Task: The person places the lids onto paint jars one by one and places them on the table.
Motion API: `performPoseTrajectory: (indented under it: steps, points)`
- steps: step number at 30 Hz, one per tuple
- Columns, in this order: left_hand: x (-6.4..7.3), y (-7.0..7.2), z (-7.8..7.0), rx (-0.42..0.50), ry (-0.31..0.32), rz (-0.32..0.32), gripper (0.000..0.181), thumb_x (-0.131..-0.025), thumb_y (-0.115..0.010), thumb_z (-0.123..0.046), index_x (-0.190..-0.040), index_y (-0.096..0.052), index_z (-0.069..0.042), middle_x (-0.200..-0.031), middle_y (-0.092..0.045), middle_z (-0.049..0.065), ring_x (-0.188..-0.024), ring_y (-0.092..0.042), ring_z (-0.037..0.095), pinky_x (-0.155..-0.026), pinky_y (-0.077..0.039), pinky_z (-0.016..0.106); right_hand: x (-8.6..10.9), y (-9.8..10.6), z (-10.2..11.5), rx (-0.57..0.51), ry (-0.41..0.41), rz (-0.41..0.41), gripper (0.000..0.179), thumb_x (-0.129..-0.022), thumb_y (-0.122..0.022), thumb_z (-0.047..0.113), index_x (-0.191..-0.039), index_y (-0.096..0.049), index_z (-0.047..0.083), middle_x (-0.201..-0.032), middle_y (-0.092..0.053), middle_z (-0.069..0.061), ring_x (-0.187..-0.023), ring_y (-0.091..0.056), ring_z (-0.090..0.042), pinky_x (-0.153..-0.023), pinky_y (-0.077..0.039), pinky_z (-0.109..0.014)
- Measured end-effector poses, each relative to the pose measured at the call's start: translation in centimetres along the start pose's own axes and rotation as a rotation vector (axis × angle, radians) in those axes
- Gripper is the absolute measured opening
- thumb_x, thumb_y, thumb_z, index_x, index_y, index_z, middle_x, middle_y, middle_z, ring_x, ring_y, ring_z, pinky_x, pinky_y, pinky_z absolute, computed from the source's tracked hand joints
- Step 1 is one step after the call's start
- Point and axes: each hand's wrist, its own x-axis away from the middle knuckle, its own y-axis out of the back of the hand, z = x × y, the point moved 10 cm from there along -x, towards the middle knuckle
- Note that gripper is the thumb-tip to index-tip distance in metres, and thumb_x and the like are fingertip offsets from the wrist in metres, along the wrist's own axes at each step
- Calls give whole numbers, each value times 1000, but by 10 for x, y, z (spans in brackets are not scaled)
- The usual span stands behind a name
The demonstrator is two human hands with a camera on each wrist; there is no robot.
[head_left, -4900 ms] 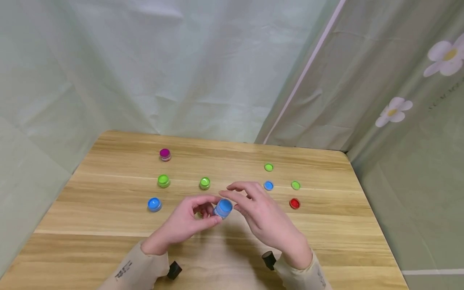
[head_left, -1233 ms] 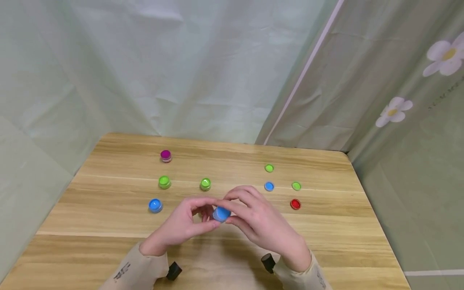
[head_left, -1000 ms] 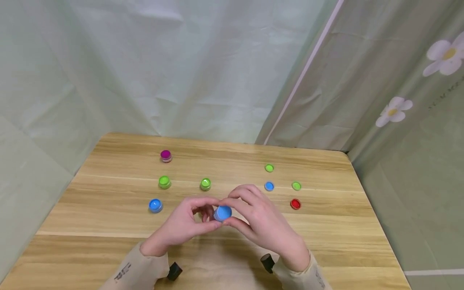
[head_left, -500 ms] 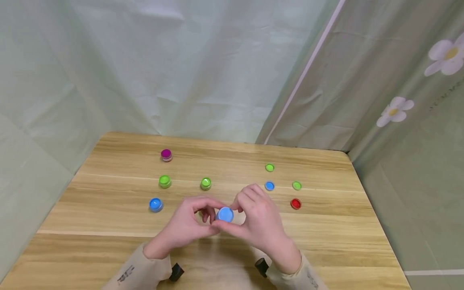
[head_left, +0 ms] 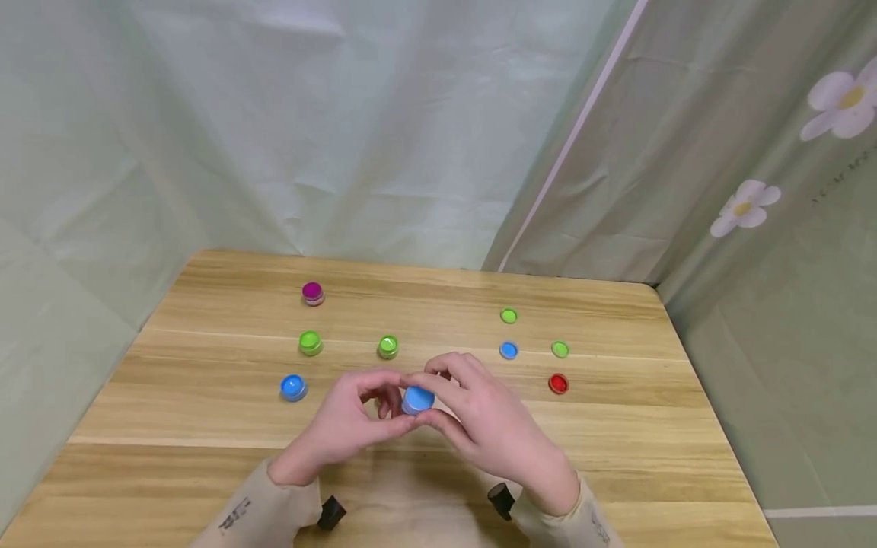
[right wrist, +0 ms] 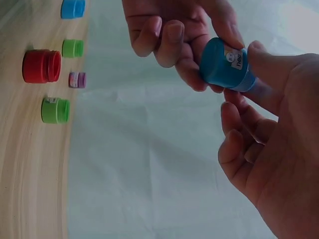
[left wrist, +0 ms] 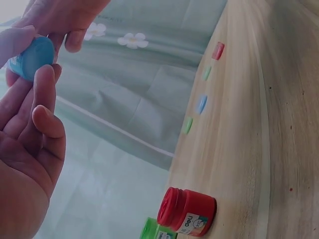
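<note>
Your left hand [head_left: 349, 418] and right hand [head_left: 496, 426] are both pinching one small, round, blue plastic jar [head_left: 419, 400] above the light wood-grain table [head_left: 658, 457].

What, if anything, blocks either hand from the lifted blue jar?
Nothing visible: the left hand and right hand both grip the blue jar directly, above the table. The red jar stands on the table, apart from both hands and not in between.

Right hand [head_left: 485, 418] now pinches blue jar [head_left: 419, 399], was apart at first; index finger [head_left: 441, 387], curled back just before, reaches over far edge.
</note>
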Motion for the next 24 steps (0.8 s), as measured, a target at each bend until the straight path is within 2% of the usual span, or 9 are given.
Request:
performPoseTrajectory:
  steps: [5, 12, 17, 24]
  points:
    - [0, 2, -7, 36, -71, 2, 33, -85, -86, 5, -113, -78, -11, -85, -71, 0, -68, -60, 19, -61, -52, 29, -1, 6, 3, -4, 16, -65, 35, -101, -76, 36, -132, -75, 20, -121, -62, 5, -105, -55, -15, -86, -48, -24]
    - [1, 2, -16, 37, -145, 9, 34, -81, -88, 6, -109, -79, -12, -85, -72, -1, -66, -60, 16, -57, -52, 30, 0, 15, 5, -72, 41, -167, 41, -87, -88, 36, -124, -80, 19, -112, -66, 6, -100, -57, -15, -84, -47, -22]
    - [0, 3, -17, 14, -140, 10, 33, -82, -89, 3, -109, -80, -14, -81, -71, -1, -65, -60, 15, -56, -49, 29, 1, 17, 4, -87, 29, -181, 44, -83, -91, 33, -123, -81, 18, -111, -68, 6, -100, -58, -15, -82, -48, -22]
    - [-1, 0, -13, 48, -86, 46, 41, -85, -85, 6, -122, -77, -11, -84, -71, -1, -68, -61, 13, -57, -50, 28, -1, 13, 1, -73, 9, -154, 51, -91, -82, 42, -134, -75, 17, -115, -68, 5, -104, -60, -15, -84, -49, -23]
